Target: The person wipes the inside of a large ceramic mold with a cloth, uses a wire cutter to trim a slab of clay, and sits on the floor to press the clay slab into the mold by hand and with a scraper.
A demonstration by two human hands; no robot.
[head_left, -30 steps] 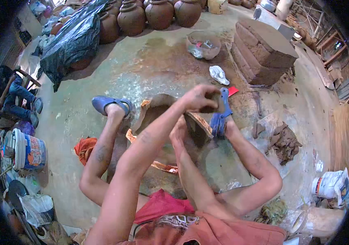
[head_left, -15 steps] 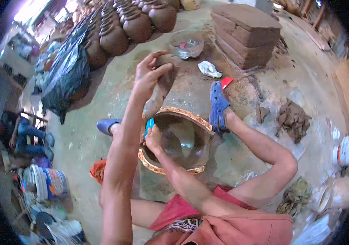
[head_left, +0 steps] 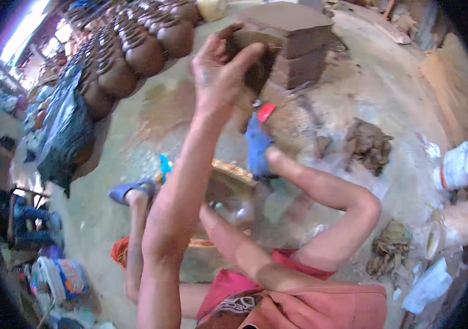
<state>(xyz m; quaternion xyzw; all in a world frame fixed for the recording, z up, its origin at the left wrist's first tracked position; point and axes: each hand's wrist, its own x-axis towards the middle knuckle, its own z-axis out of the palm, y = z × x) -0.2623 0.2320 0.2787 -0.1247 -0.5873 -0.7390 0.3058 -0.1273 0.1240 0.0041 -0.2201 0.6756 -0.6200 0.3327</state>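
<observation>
My left hand is raised toward the far side, its thumb and fingers closed on a dark brown slab of wet clay that hangs down from it. Below, between my legs, lies a wide hollow mould with a flaky orange-and-white rim and a dark, wet-looking inside. Across its left part reaches my right forearm; the hand at its end is hidden behind my left forearm. From behind that forearm sticks out a turquoise tool, in line with the hidden right hand. My left forearm also covers part of the mould.
A tall block of clay stands at the far side. Rows of round brown pots fill the far left, beside a dark plastic sheet. Clay lumps and a red piece lie on the floor. A bucket stands at left.
My left hand has risen farther with the clay, away from the mould. The view has shifted. My right hand, earlier seen gripping the turquoise tool, is now behind my left forearm.
</observation>
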